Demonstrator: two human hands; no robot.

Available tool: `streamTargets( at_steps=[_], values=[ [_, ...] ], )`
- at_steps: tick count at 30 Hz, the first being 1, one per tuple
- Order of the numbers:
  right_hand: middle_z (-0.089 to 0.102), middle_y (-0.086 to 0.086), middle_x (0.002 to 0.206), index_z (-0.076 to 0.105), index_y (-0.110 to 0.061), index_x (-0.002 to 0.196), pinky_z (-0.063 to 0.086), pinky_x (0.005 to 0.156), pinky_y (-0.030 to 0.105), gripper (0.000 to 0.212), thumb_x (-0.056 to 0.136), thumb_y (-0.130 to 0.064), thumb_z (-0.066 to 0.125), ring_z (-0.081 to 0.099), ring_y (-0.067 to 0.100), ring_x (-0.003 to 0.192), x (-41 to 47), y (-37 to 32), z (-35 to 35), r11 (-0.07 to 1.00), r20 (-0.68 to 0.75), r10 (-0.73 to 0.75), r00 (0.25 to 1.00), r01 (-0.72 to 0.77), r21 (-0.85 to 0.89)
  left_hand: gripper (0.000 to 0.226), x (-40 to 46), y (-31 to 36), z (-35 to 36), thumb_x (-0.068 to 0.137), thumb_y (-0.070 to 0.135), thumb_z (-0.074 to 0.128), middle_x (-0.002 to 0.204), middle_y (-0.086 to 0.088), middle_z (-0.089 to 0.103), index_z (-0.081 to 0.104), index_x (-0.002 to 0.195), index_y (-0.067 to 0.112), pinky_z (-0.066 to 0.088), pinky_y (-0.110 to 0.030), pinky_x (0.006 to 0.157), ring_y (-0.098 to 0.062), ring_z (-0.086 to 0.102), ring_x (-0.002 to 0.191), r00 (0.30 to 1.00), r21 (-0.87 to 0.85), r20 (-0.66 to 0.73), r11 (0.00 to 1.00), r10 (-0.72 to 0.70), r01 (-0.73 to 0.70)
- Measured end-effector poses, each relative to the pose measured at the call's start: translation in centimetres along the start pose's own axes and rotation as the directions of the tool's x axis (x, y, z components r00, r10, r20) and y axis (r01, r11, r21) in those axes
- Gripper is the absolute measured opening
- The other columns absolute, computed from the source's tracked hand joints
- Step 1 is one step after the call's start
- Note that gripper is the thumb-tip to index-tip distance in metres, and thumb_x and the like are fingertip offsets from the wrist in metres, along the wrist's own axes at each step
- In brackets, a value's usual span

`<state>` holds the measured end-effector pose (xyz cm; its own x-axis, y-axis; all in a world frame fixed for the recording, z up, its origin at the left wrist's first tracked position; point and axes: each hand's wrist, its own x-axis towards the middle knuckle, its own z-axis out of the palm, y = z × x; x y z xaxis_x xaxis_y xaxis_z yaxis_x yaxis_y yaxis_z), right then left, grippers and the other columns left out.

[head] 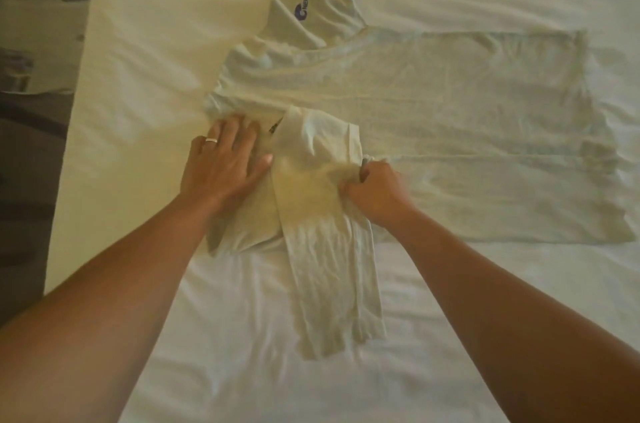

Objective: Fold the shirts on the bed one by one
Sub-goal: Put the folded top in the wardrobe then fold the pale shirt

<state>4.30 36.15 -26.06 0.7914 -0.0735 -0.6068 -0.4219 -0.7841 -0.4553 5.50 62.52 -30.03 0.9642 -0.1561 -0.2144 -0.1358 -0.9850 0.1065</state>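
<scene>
Two hands on shirt, spread flat on bed. Left hand flat, pressing collar end; right hand pinching sleeve fabric. Risk: pull drags shirt askew if left press slackens.

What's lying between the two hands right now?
In the head view, the folded-over sleeve of the shirt lies between the flat left hand and the gripping right hand.

Bedroom at home: bed w/ white sheet (rumpled).
</scene>
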Motion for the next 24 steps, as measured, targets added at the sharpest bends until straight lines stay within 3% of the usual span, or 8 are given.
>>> streamTargets(
  at_steps=[3, 7, 10, 12, 14, 16, 20, 24],
  values=[
    [0.06, 0.006, 0.068, 0.068, 0.001, 0.08, 0.046, 0.055, 0.032, 0.019, 0.085, -0.017, 0.07, 0.059, 0.021, 0.061, 1.3, -1.2, -1.5, 1.0, 0.109, -0.005, 0.994, 0.004, 0.012, 0.075, 0.1, -1.8, 0.4, 0.101, 0.061, 0.025, 0.162, -0.016, 0.032, 0.031, 0.156, 0.011, 0.04, -0.057, 0.101, -0.039, 0.039, 0.141, 1.0, 0.082, 0.002, 0.996, 0.02, -0.021],
    [0.066, 0.007, 0.07, 0.065, -0.009, 0.074, 0.052, 0.054, 0.03, 0.019, 0.084, -0.02, 0.077, 0.065, 0.02, 0.062, 2.7, -5.9, -5.0, 0.923, 0.275, -0.083, 0.958, -0.03, 0.384, 0.078, 0.4, -2.2, 0.6, 0.099, 0.06, 0.015, 0.17, -0.009, 0.014, 0.015, 0.162, 0.014, 0.031, -0.055, 0.112, -0.034, 0.025, 0.151, 0.997, 0.065, 0.079, 0.998, -0.026, 0.02],
    [0.064, 0.007, 0.082, 0.06, -0.015, 0.078, 0.058, 0.074, 0.042, 0.023, 0.083, -0.028, 0.078, 0.066, 0.026, 0.081, 5.2, -8.5, -6.3, 0.817, -0.063, -0.029, 0.998, 0.06, 0.573, 0.082, 0.8, -2.3, 0.0, 0.097, 0.063, 0.019, 0.168, -0.01, 0.02, 0.022, 0.16, 0.011, 0.03, -0.054, 0.11, -0.035, 0.029, 0.15, 0.995, 0.039, 0.097, 0.999, -0.022, 0.018],
    [0.063, 0.002, 0.091, 0.06, -0.015, 0.091, 0.052, 0.073, 0.034, 0.024, 0.087, -0.035, 0.073, 0.062, 0.019, 0.084, 6.2, -9.0, -6.4, 0.89, -0.277, 0.009, 0.961, 0.119, 0.44, 0.086, 1.0, -2.7, -0.3, 0.095, 0.067, 0.02, 0.168, -0.009, 0.019, 0.022, 0.16, 0.01, 0.029, -0.053, 0.111, -0.033, 0.027, 0.15, 0.995, 0.055, 0.089, 0.998, -0.034, 0.03],
    [0.059, -0.001, 0.107, 0.06, -0.016, 0.11, 0.045, 0.077, 0.031, 0.037, 0.088, -0.044, 0.069, 0.056, 0.017, 0.092, 6.3, -8.3, -5.8, 0.968, -0.329, -0.029, 0.944, 0.108, 0.226, 0.09, 1.0, -2.9, 0.1, 0.094, 0.071, 0.014, 0.171, -0.006, 0.006, 0.01, 0.163, 0.013, 0.024, -0.051, 0.114, -0.029, 0.017, 0.154, 0.993, 0.058, 0.101, 0.997, -0.065, 0.059],
    [0.055, -0.004, 0.109, 0.057, -0.016, 0.119, 0.043, 0.08, 0.032, 0.049, 0.086, -0.051, 0.069, 0.053, 0.015, 0.094, 5.8, -7.2, -4.7, 0.991, -0.255, -0.019, 0.967, 0.052, 0.126, 0.092, 0.9, -2.8, 0.9, 0.093, 0.074, 0.006, 0.171, -0.002, -0.009, -0.003, 0.163, 0.015, 0.017, -0.051, 0.12, -0.025, 0.005, 0.157, 0.988, 0.041, 0.122, 0.995, -0.098, 0.093],
    [0.064, 0.002, 0.074, 0.07, -0.004, 0.098, 0.048, 0.054, 0.025, 0.038, 0.087, -0.04, 0.076, 0.059, 0.013, 0.06, 5.6, -5.8, -3.4, 0.921, 0.112, 0.014, 0.994, -0.057, 0.386, 0.091, 1.1, -2.7, 2.0, 0.09, 0.076, -0.001, 0.168, 0.004, -0.022, -0.016, 0.161, 0.021, 0.007, -0.049, 0.124, -0.018, -0.008, 0.157, 0.984, -0.018, 0.124, 0.992, -0.125, 0.128],
    [0.058, 0.007, 0.063, 0.066, 0.0, 0.086, 0.043, 0.047, 0.023, 0.03, 0.09, -0.028, 0.075, 0.053, 0.013, 0.049, 6.3, -8.9, -5.1, 0.929, 0.283, -0.111, 0.953, -0.001, 0.37, 0.089, 1.1, -2.8, 2.3, 0.09, 0.077, 0.0, 0.168, 0.007, -0.022, -0.017, 0.16, 0.025, 0.003, -0.047, 0.123, -0.016, -0.011, 0.156, 0.985, -0.059, 0.111, 0.988, -0.132, 0.14]
  ],
)
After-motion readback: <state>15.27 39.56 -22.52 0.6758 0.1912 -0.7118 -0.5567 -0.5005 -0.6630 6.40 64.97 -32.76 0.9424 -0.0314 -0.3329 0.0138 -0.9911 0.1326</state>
